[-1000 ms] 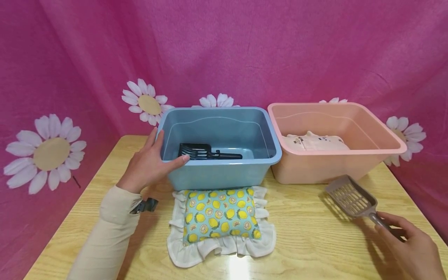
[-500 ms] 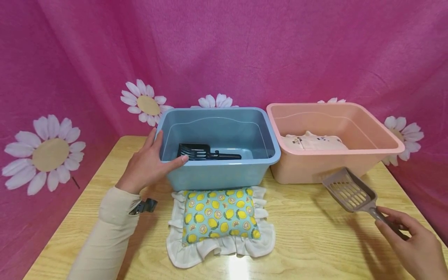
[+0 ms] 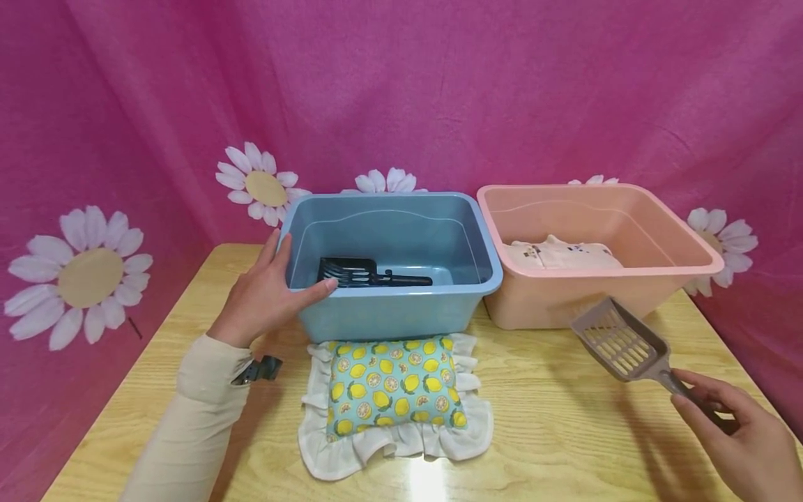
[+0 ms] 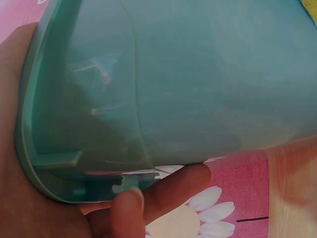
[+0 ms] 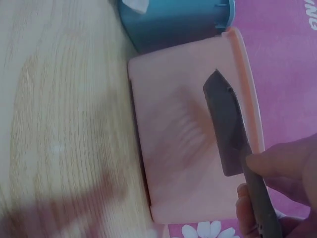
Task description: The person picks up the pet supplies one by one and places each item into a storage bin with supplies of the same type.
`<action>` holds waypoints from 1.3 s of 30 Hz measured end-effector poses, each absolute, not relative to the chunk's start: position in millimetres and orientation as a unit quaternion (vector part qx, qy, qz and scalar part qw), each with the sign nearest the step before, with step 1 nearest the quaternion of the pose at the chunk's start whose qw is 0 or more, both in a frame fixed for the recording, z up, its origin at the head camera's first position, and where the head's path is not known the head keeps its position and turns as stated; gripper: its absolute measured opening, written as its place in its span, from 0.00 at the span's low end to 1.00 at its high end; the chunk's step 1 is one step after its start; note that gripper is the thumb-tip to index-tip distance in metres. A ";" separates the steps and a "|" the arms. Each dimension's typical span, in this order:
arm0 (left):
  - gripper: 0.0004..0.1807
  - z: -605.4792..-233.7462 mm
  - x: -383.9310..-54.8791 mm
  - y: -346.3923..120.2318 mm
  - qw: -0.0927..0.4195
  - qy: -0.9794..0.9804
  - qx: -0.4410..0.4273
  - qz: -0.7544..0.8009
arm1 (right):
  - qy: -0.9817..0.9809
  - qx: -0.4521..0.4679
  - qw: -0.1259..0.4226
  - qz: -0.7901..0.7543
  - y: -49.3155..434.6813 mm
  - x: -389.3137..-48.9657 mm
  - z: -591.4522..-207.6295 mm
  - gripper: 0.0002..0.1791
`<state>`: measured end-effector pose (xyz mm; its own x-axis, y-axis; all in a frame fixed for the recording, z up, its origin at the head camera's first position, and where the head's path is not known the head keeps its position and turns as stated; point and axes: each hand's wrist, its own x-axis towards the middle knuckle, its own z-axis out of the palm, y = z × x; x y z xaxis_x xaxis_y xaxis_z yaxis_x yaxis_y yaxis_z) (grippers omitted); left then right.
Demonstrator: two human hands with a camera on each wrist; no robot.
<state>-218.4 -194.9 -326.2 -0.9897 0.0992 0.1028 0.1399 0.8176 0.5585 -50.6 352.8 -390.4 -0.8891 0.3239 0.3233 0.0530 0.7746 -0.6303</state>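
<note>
In the head view my left hand (image 3: 263,300) grips the near left corner of a blue plastic bin (image 3: 389,314). Its thumb lies over the front rim, and the left wrist view shows fingers curled under the rim (image 4: 27,114). Inside the bin lies a black slotted scoop (image 3: 401,280). At the right, my right hand (image 3: 740,432) pinches the handle of a grey-brown slotted litter scoop (image 3: 659,366). The scoop is raised over the table, its head before the front wall of a pink bin (image 3: 577,303). The right wrist view shows this scoop (image 5: 228,129) edge-on.
A lemon-print cushion (image 3: 395,387) with white ruffles lies before the blue bin. The pink bin stands beside it, holding a white printed cloth item (image 3: 564,256). Both are on a wooden table (image 3: 539,418) backed by a pink flowered cloth (image 3: 389,90).
My right hand has raised the litter scoop a little, and its head has shifted up and slightly left. The left hand stays on the blue bin.
</note>
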 end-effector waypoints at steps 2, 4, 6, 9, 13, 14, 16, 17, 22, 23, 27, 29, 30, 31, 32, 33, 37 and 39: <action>0.62 -326.4 -218.5 -194.6 0.032 -0.953 -0.059 -0.295 | -0.921 -0.108 0.205 0.313 351.0 -48.7 -389.6 0.22; 0.61 -326.6 -218.6 -194.3 0.032 -0.953 -0.056 -0.295 | -0.924 -0.113 0.201 0.305 349.3 -47.2 -389.1 0.22; 0.61 -326.7 -218.7 -193.9 0.033 -0.953 -0.057 -0.294 | -0.923 -0.109 0.213 0.300 348.0 -46.6 -387.4 0.22; 0.61 -326.8 -218.5 -193.4 0.036 -0.953 -0.062 -0.296 | -0.918 -0.099 0.236 0.302 345.7 -45.5 -385.7 0.21; 0.61 -326.4 -217.4 -193.7 0.036 -0.954 -0.064 -0.291 | -0.909 -0.088 0.264 0.311 341.7 -44.0 -382.6 0.21; 0.61 -326.3 -217.2 -193.9 0.035 -0.954 -0.063 -0.290 | -0.906 -0.086 0.270 0.315 340.5 -43.9 -381.6 0.21; 0.61 -326.1 -216.7 -194.3 0.033 -0.955 -0.062 -0.289 | -0.900 -0.086 0.282 0.322 337.7 -43.8 -378.9 0.21; 0.61 -326.1 -216.5 -194.5 0.032 -0.955 -0.062 -0.290 | -0.896 -0.085 0.290 0.325 336.0 -43.8 -377.4 0.22; 0.62 -325.4 -216.2 -195.1 0.028 -0.954 -0.059 -0.291 | -0.881 -0.083 0.316 0.341 326.1 -43.8 -368.2 0.21; 0.62 -325.0 -216.3 -195.0 0.030 -0.954 -0.060 -0.291 | -0.879 -0.080 0.321 0.343 324.6 -43.9 -366.1 0.21; 0.61 -323.8 -216.9 -194.9 0.035 -0.955 -0.062 -0.289 | -0.873 -0.048 0.333 0.352 321.3 -45.4 -358.2 0.19; 0.61 -323.5 -217.2 -195.2 0.036 -0.955 -0.063 -0.287 | -0.873 -0.031 0.332 0.356 320.5 -46.8 -355.2 0.19; 0.61 -323.4 -217.3 -195.4 0.037 -0.955 -0.063 -0.286 | -0.874 -0.024 0.329 0.357 320.0 -47.7 -353.8 0.19; 0.61 -323.5 -217.4 -195.6 0.037 -0.956 -0.062 -0.286 | -0.876 -0.020 0.327 0.355 319.5 -48.6 -352.3 0.19; 0.61 -323.7 -217.7 -195.8 0.038 -0.955 -0.062 -0.287 | -0.878 -0.019 0.324 0.353 318.9 -49.4 -350.7 0.19; 0.61 -324.1 -218.1 -195.8 0.040 -0.955 -0.064 -0.289 | -0.880 -0.018 0.322 0.349 318.1 -50.2 -349.2 0.19; 0.61 -327.7 -219.8 -195.9 0.044 -0.952 -0.069 -0.296 | -0.885 -0.013 0.316 0.341 314.9 -53.3 -342.7 0.18; 0.61 -329.0 -220.2 -195.8 0.045 -0.951 -0.071 -0.296 | -0.887 -0.003 0.310 0.342 312.2 -55.2 -338.4 0.18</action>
<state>-220.2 -195.8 -329.0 -0.9859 0.1080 0.1276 0.1614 0.8144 0.5574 -55.2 312.2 -338.4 -0.8074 0.2172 0.5486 -0.2074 0.7660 -0.6084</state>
